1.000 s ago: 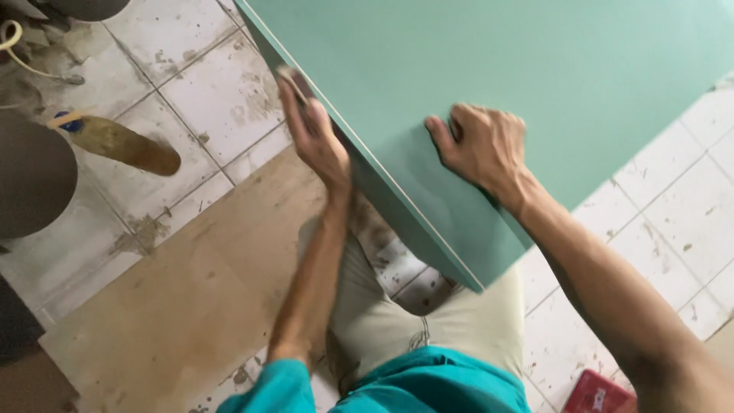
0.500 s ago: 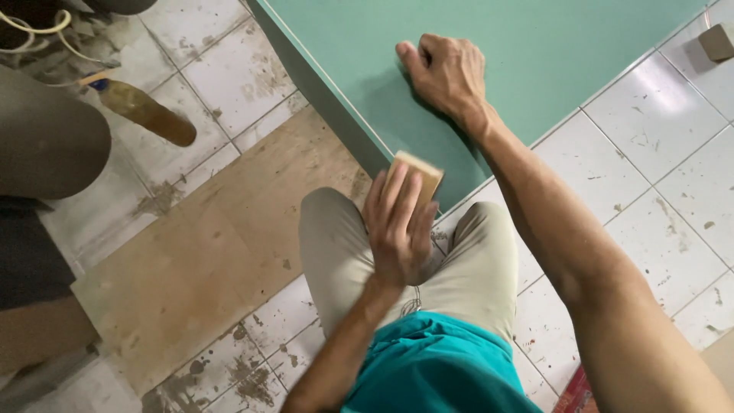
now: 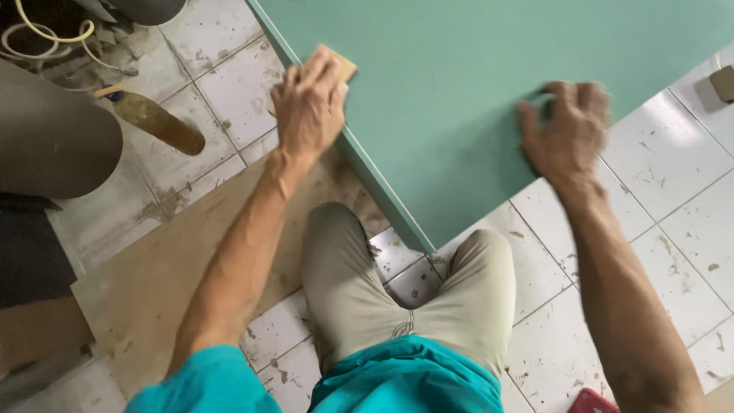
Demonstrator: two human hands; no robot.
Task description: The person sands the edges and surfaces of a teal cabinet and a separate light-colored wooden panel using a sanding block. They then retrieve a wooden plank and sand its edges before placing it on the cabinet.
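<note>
Left hand clamped on tan sanding block, moved from board corner up the green board edge; right hand shifted rightward, spread flat, bracing.

A large board lies above the knees, its corner between them. A small block sits on its left edge; a bottle lies on the floor farther left.

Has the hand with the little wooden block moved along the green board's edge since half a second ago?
Yes. The left hand with the block has slid up the green board edge, away from its near corner by the knees.
</note>
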